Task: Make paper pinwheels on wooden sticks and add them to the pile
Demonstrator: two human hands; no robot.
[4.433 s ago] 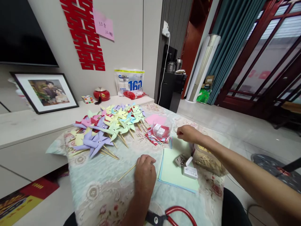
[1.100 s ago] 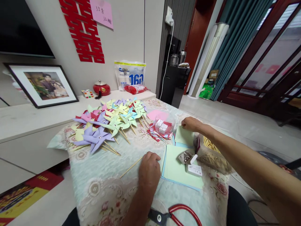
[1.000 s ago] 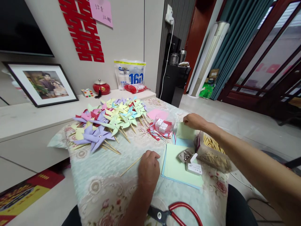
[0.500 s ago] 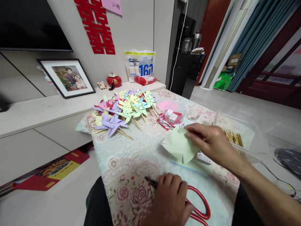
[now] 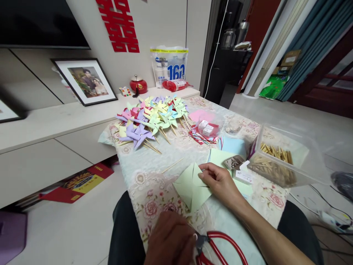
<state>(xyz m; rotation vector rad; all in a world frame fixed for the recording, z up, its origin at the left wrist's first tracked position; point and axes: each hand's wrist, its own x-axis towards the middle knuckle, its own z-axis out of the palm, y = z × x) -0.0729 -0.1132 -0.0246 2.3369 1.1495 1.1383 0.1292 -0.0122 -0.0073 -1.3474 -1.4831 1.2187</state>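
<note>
A light green paper square (image 5: 190, 187) with slits cut in from its corners is pinched at its right edge by my right hand (image 5: 220, 180). It is held low above the tablecloth, near the front. My left hand (image 5: 171, 239) is curled and smeared by motion over the blades of the red-handled scissors (image 5: 228, 244). A small pale spot shows at its fingertips, too small to name. Beyond the paper lies a thin wooden stick (image 5: 173, 165). A pile of colourful paper pinwheels (image 5: 154, 121) on sticks covers the table's far left.
Right of my right hand, an opened metal tin (image 5: 234, 162) of small metal parts and a white box (image 5: 244, 176) sit on stacked green and blue paper (image 5: 234, 145). A clear plastic bin (image 5: 271, 171) holds wooden sticks. A framed photo (image 5: 85, 81) leans on the cabinet.
My right hand has brought the green paper left and nearer, away from the paper stack. The left hand has slid leftward, uncovering the scissors' pivot. The view has shifted slightly.
</note>
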